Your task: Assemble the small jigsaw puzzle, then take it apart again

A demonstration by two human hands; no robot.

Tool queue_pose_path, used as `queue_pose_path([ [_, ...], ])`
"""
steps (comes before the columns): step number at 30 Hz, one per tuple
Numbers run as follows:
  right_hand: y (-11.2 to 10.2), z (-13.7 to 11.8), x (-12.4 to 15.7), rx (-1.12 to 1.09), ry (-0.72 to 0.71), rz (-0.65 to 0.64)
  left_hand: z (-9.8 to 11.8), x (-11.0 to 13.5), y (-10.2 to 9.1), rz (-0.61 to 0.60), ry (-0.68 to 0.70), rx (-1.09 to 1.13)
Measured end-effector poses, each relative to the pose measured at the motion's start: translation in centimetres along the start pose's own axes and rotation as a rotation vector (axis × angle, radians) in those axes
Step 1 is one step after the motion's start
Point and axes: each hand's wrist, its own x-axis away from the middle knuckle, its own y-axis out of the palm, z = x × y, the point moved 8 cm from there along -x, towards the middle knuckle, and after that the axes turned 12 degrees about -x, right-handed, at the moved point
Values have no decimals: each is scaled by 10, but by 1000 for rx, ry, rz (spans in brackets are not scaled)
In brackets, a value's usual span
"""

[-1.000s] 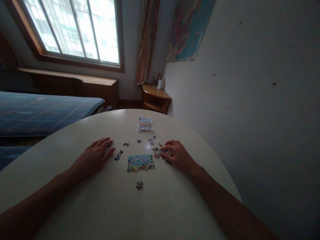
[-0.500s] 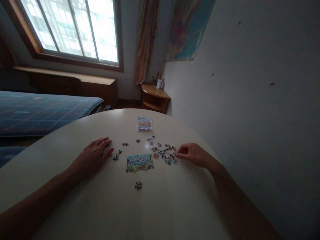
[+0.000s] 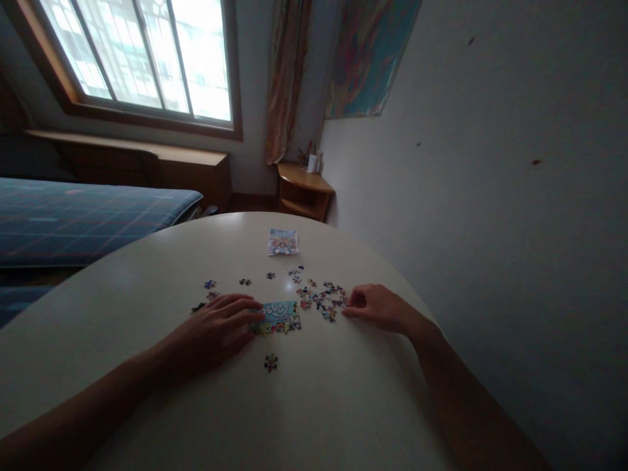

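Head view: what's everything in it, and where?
table: one, white, foreground
joined puzzle: one, mostly blue, table's middle
loose pieces: many, mixed, mostly right of joined puzzle
printed packet: one, blue, white and orange, table's far side
bed: one, blue plaid, left
window: one, brown frame, upper left
desk: one, brown, below window
curtain: one, orange, right of window
corner shelf: one, brown, below curtain
small things: several, one white, on corner shelf
walls: two, greyish, back and right
poster: one, blue and pink, right side
left hand: one, bare, over joined puzzle's left end
right hand: one, bare, beside loose pieces
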Motion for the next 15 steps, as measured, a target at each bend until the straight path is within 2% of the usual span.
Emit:
queue_pose_path([
  [3, -6, -2, 1, 71, 22, 68, 0, 1, 2, -17, 21, 13],
  [5, -5, -9, 1, 59, -20, 73, -1, 1, 1, -9, 17, 22],
  [10, 11, -30, 1, -114, -199, -36, 0, 1, 0, -3, 32, 48],
  [15, 18, -30, 0, -137, -213, -75, 0, 2, 0, -5, 28, 68],
])
